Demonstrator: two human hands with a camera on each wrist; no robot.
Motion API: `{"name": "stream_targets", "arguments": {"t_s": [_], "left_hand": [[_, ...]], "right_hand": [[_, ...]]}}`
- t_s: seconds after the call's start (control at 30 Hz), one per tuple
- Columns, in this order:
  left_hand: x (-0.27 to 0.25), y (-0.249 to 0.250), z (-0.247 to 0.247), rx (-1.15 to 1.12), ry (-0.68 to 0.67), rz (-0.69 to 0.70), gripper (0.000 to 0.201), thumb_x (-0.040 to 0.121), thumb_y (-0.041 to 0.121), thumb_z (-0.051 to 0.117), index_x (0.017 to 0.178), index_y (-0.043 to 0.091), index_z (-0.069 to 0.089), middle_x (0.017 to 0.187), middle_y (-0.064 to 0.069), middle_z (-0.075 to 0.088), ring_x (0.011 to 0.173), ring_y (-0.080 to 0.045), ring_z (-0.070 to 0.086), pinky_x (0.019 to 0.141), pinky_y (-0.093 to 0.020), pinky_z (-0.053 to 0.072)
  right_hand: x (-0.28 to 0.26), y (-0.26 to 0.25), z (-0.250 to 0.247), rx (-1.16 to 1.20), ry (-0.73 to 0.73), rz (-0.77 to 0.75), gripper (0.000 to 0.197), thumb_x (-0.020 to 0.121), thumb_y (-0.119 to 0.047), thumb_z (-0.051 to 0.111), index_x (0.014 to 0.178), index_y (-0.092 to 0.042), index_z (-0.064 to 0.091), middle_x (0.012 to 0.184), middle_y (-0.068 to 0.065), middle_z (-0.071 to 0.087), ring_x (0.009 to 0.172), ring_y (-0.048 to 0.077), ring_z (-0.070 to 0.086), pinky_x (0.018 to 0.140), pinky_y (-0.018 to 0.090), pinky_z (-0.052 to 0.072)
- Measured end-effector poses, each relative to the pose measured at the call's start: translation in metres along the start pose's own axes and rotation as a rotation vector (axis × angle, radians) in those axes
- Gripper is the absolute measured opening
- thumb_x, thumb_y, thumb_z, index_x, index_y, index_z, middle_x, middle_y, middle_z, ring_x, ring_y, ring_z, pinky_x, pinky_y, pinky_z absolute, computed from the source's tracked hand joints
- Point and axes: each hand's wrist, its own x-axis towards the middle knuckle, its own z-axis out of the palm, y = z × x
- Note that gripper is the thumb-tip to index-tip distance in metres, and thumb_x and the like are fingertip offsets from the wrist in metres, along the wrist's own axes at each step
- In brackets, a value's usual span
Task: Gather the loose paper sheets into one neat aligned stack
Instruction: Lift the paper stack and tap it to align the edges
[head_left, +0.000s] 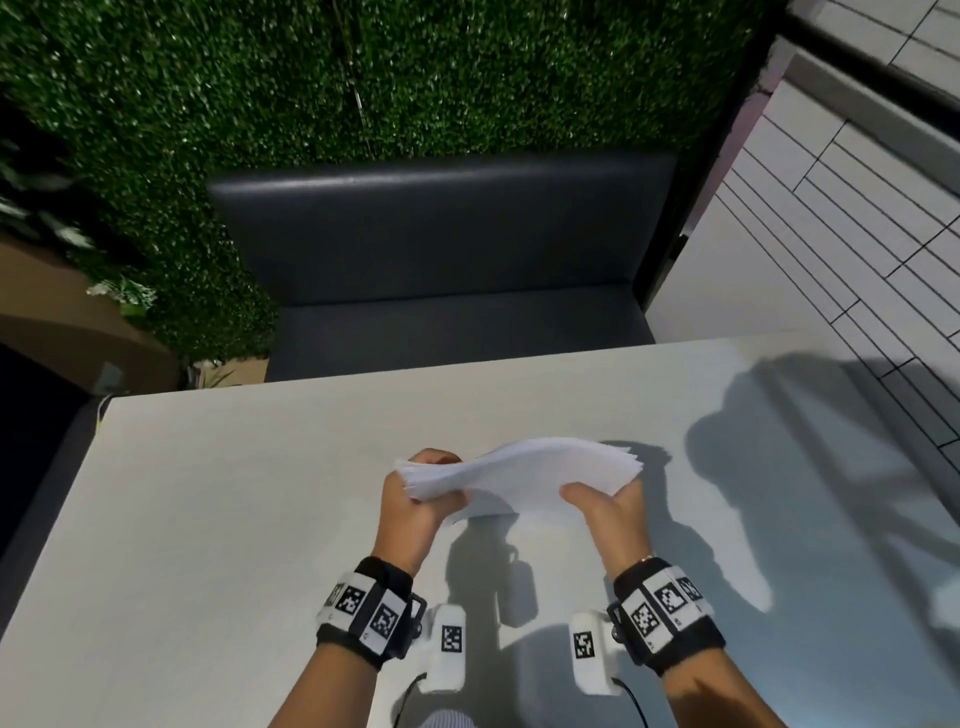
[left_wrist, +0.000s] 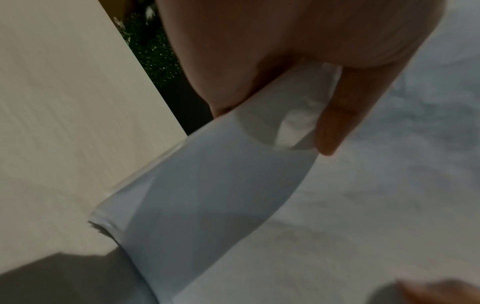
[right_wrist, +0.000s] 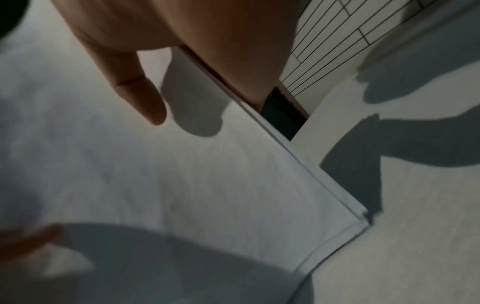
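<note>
Paper: a sheaf of white loose paper sheets (head_left: 524, 475), edges fanned, is held above the pale grey tabletop (head_left: 234, 493), centre.
Left hand (head_left: 415, 499): grips the sheaf's 9 o'clock end, thumb on top.
Right hand (head_left: 605, 512): clasps the 3 o'clock end, thumb over, fingers beneath.
Surroundings: dark grey padded bench (head_left: 447, 249) at 12 o'clock; green artificial hedge wall (head_left: 363, 78) behind; white tiled wall (head_left: 831, 234) at 2 o'clock.
Obstructions: shadows fall across the tabletop at 3 o'clock.
</note>
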Motion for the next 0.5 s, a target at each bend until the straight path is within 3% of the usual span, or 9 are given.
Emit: {"name": "stream_targets", "arguments": {"t_s": [0.07, 0.13, 0.27, 0.37, 0.43, 0.5], "left_hand": [[-0.001, -0.005, -0.011, -0.093, 0.054, 0.046, 0.035, 0.06, -0.002, 0.074, 0.092, 0.004, 0.065, 0.091, -0.005, 0.069, 0.085, -0.015, 0.064, 0.071, -0.029, 0.051], [0.001, -0.009, -0.013, -0.115, 0.072, 0.024, 0.04, 0.056, -0.006, 0.073, 0.093, 0.006, 0.062, 0.092, -0.004, 0.068, 0.089, -0.02, 0.062, 0.078, -0.035, 0.049], [-0.002, 0.003, 0.009, -0.079, 0.045, 0.015, 0.023, 0.056, -0.002, 0.068, 0.074, 0.009, 0.061, 0.063, 0.012, 0.062, 0.061, -0.005, 0.054, 0.059, -0.021, 0.043], [-0.001, 0.008, 0.001, -0.14, 0.109, 0.083, 0.029, 0.062, -0.001, 0.073, 0.089, 0.01, 0.065, 0.077, 0.011, 0.07, 0.074, -0.007, 0.063, 0.065, -0.018, 0.051], [0.001, 0.008, -0.006, -0.179, 0.114, 0.073, 0.04, 0.065, -0.002, 0.073, 0.1, 0.014, 0.065, 0.09, 0.006, 0.074, 0.086, -0.012, 0.067, 0.072, -0.022, 0.054], [0.006, 0.004, -0.002, -0.192, 0.101, 0.019, 0.043, 0.064, -0.003, 0.073, 0.102, 0.015, 0.065, 0.094, -0.002, 0.074, 0.09, -0.02, 0.068, 0.073, -0.027, 0.055]], "right_hand": [[0.0, -0.003, -0.005, -0.007, -0.005, -0.092, 0.036, 0.065, 0.015, 0.058, 0.091, -0.009, 0.068, 0.089, 0.0, 0.071, 0.084, 0.009, 0.065, 0.07, 0.019, 0.052], [0.003, 0.001, -0.006, -0.034, -0.004, -0.081, 0.038, 0.057, 0.009, 0.054, 0.09, -0.006, 0.067, 0.087, -0.001, 0.069, 0.082, 0.007, 0.064, 0.068, 0.018, 0.05], [0.002, -0.001, 0.007, -0.055, -0.007, -0.022, 0.033, 0.072, 0.015, 0.06, 0.084, -0.014, 0.068, 0.077, -0.002, 0.07, 0.073, 0.01, 0.067, 0.063, 0.014, 0.053], [0.003, -0.009, 0.001, 0.01, 0.054, -0.031, 0.031, 0.078, 0.019, 0.06, 0.084, -0.011, 0.066, 0.079, 0.006, 0.069, 0.073, 0.016, 0.066, 0.062, 0.022, 0.054], [0.005, -0.01, -0.003, 0.019, 0.011, -0.012, 0.032, 0.079, 0.019, 0.058, 0.098, -0.006, 0.065, 0.09, 0.011, 0.071, 0.08, 0.02, 0.068, 0.067, 0.031, 0.056], [0.011, -0.003, 0.0, -0.023, -0.031, 0.067, 0.036, 0.078, 0.016, 0.057, 0.106, -0.006, 0.065, 0.095, 0.01, 0.073, 0.086, 0.024, 0.069, 0.066, 0.03, 0.054]]}}
